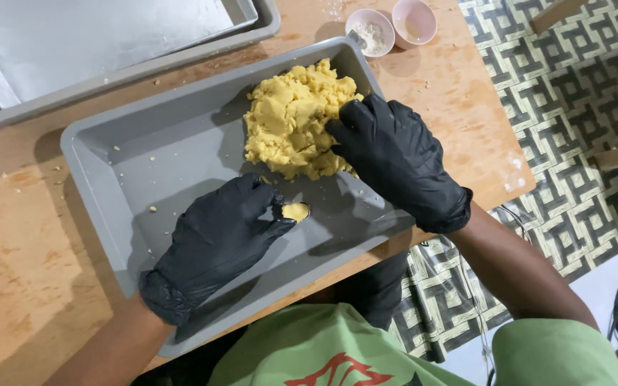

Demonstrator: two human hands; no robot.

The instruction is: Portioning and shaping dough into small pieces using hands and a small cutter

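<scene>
The right hand, in a black glove, is pressing down on the near right side of a crumbly yellow dough, its fingers spread and curled over the mound rather than closed around it. The dough is sitting in the far right corner of a grey tray, touching the tray's far wall. The left hand, also gloved, is resting on the tray floor near the middle, pinching a small dough piece between thumb and fingertips. Loose crumbs are lying scattered across the tray floor and the wooden tabletop.

The tray is sitting close to the near edge of the tabletop, with its near right corner reaching that edge; hard pressing on that side could likely tip or slide it toward the person. The dough is looking dry and broken, so bits may be falling off over the tray wall. Two small pink bowls are standing at the far edge, just beyond the tray, and a push on the tray could knock them. A larger metal tray is lying at the far left corner.
</scene>
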